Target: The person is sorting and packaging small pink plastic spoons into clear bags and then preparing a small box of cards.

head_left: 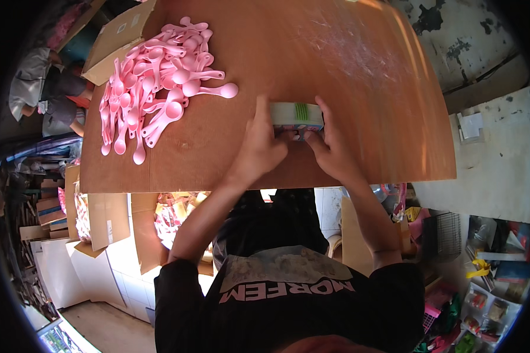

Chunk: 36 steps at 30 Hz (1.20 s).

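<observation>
Near the front edge of the table, both my hands hold a small pale rectangular bundle (284, 110) with green bands around it and a coloured side facing me. My left hand (264, 144) grips its left end, thumb on the near side. On the right end, my right hand (333, 150) has its fingers along the side and its thumb on the near face. Whether the bundle is a packet or a stack of cards I cannot make out. A large heap of pink plastic spoons (153, 76) lies to the left, apart from my hands.
The brown wooden table (212, 150) has clear plastic wrap (365, 53) at its far right. A cardboard box (121, 35) stands behind the spoons. Below the front edge are open cartons (109, 217) with packets. Another person (59, 88) is at the far left.
</observation>
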Available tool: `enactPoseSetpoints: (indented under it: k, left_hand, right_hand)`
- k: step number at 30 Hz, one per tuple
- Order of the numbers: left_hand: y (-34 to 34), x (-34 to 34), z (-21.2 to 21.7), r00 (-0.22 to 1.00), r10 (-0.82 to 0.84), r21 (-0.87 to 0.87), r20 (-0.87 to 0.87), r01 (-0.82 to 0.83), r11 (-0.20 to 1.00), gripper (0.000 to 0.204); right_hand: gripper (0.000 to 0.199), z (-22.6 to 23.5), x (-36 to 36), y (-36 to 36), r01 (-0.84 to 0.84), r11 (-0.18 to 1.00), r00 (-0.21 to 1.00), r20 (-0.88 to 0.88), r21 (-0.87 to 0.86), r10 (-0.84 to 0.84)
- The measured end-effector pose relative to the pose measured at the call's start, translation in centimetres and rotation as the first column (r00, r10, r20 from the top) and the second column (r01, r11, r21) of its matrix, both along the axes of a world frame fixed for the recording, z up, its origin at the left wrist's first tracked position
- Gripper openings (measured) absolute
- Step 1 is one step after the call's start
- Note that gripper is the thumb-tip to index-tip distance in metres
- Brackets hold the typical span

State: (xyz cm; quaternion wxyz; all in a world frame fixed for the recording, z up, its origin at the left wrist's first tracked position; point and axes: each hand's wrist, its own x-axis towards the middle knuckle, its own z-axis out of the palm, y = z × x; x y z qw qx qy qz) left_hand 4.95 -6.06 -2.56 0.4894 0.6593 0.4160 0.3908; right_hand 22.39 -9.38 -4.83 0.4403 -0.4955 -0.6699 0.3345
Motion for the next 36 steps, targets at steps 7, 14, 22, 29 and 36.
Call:
enactPoseSetpoints:
  k: [7, 14, 22, 29, 36]
  left_hand:
    - [13.1, -0.5, 6.5, 0.916, -0.186, -0.050, -0.354, 0.181, 0.982, 0.088]
    - [22.8, 0.5, 4.7, 0.793, -0.394, -0.200, -0.465, 0.339, 0.919, 0.097]
    - [23.0, -0.5, 5.5, 0.729, -0.519, -0.352, -0.446, 0.391, 0.851, 0.102]
    - [21.8, 0.9, 5.1, 0.566, -0.279, 0.003, -0.776, 0.446, 0.895, 0.082]
    - [21.3, 1.1, 4.2, 0.658, -0.307, 0.142, -0.688, 0.537, 0.832, 0.085]
  right_hand:
    - [0.044, 0.8, -0.5, 9.9, -0.002, 0.877, 0.817, -0.506, -0.481, -0.276]
    - [0.034, -1.1, -3.2, 16.4, 0.099, 0.729, 0.758, -0.423, -0.677, -0.496]
    - [0.053, 4.9, -1.9, 14.5, 0.198, 0.811, 0.975, 0.029, -0.551, -0.218]
    - [0.050, 4.7, -1.0, 14.0, 0.348, 0.889, 0.919, 0.297, -0.297, -0.260]
    - [0.054, 2.8, -0.2, 15.0, 0.328, 0.871, 0.922, 0.327, -0.367, -0.209]
